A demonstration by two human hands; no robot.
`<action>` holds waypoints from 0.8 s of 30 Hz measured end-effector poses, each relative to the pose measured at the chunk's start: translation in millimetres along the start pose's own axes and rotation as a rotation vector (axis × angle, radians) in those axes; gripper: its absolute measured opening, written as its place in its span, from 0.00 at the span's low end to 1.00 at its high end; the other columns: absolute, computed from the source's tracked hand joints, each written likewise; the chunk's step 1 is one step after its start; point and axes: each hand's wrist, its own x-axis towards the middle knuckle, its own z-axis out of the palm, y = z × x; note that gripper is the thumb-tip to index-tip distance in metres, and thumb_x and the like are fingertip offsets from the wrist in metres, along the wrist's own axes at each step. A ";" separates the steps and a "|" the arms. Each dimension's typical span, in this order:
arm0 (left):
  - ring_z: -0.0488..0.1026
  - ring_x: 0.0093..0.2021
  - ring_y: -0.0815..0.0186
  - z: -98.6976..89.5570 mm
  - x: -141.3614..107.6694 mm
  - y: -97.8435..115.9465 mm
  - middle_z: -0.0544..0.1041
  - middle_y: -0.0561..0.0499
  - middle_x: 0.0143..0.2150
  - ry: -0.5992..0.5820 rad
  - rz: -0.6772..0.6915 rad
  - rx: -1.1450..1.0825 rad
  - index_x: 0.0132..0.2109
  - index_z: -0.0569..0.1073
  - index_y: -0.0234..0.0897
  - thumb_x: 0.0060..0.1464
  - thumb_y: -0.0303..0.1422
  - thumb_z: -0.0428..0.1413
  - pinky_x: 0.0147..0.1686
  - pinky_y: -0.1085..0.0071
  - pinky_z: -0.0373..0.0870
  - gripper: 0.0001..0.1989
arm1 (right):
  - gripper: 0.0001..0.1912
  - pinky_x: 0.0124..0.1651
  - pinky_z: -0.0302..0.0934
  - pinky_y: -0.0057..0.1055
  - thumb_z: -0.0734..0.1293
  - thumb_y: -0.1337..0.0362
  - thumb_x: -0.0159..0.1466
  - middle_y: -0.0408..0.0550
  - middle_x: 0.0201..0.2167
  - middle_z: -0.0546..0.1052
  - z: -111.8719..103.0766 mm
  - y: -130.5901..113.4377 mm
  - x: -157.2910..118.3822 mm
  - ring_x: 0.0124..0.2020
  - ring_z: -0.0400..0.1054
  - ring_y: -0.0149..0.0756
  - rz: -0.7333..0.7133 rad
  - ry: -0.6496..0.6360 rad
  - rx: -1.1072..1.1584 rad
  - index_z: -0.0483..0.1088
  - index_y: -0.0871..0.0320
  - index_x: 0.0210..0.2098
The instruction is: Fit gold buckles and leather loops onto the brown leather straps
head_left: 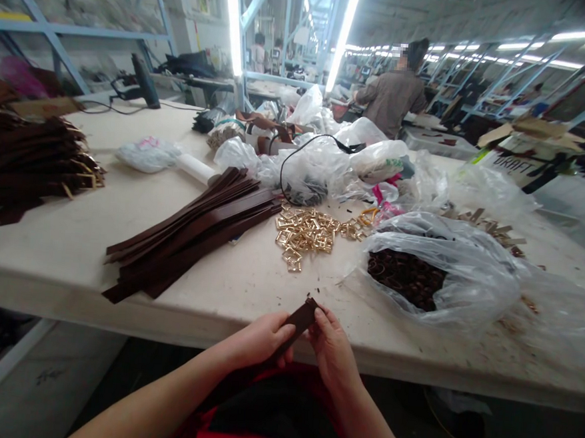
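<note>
Close to the table's front edge, a dark brown leather strap [299,323] is held between my two hands. My left hand [269,337] wraps around it with the thumb on top. My right hand [331,338] pinches its upper end. The strap's lower part drops out of sight below my left hand. Beyond my hands lies a heap of gold metal buckles [309,233]. To the left rests a bundle of dark brown leather straps [191,235]. On the right, a clear plastic bag [483,279] lies open around many small dark brown loops [406,277].
More straps with gold buckles [31,161] are piled at the far left. Plastic bags [321,161] and a black cord crowd the table's back. A white tube [196,167] lies near them. A person [396,93] stands beyond the table, near a carton [527,152].
</note>
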 end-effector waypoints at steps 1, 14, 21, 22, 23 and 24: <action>0.67 0.19 0.71 -1.0 -0.4 1.4 0.71 0.54 0.23 -0.004 0.002 0.011 0.37 0.63 0.36 0.56 0.40 0.41 0.19 0.77 0.60 0.13 | 0.14 0.26 0.57 0.25 0.69 0.55 0.51 0.42 0.31 0.75 0.7 -0.6 0.2 0.26 0.63 0.29 -0.004 -0.001 -0.004 0.71 0.53 0.35; 0.66 0.18 0.71 7.0 0.7 -0.4 0.70 0.54 0.21 0.020 0.016 -0.091 0.33 0.63 0.35 0.55 0.42 0.42 0.19 0.77 0.61 0.14 | 0.07 0.29 0.60 0.27 0.68 0.60 0.51 0.41 0.26 0.75 6.0 6.0 2.5 0.27 0.66 0.31 0.039 0.080 0.146 0.72 0.56 0.28; 0.67 0.18 0.71 0.7 2.2 -2.6 0.70 0.54 0.22 0.058 0.048 -0.049 0.33 0.63 0.36 0.56 0.41 0.41 0.19 0.76 0.62 0.14 | 0.10 0.36 0.62 0.30 0.67 0.56 0.53 0.44 0.28 0.76 15.1 14.1 -8.6 0.32 0.67 0.34 -0.020 -0.014 0.064 0.72 0.56 0.29; 0.67 0.19 0.71 -1.8 2.0 -2.2 0.70 0.55 0.22 0.042 0.045 -0.041 0.33 0.63 0.36 0.56 0.41 0.41 0.20 0.76 0.63 0.14 | 0.12 0.36 0.62 0.30 0.67 0.55 0.53 0.44 0.29 0.76 14.5 12.8 -8.0 0.32 0.67 0.34 -0.021 -0.039 0.034 0.72 0.57 0.30; 0.67 0.19 0.71 -4.5 1.4 -1.7 0.71 0.55 0.22 0.020 0.040 -0.037 0.34 0.64 0.36 0.55 0.40 0.42 0.20 0.76 0.63 0.13 | 0.13 0.34 0.62 0.30 0.67 0.53 0.53 0.45 0.30 0.76 13.3 10.5 -6.5 0.32 0.67 0.34 -0.023 -0.054 -0.009 0.72 0.57 0.31; 0.68 0.20 0.70 -7.7 0.6 -1.2 0.71 0.54 0.23 -0.005 0.032 -0.036 0.34 0.64 0.36 0.55 0.38 0.43 0.21 0.76 0.63 0.11 | 0.14 0.33 0.61 0.29 0.67 0.53 0.52 0.46 0.31 0.76 11.6 7.4 -4.4 0.32 0.67 0.34 -0.018 -0.064 -0.057 0.72 0.57 0.32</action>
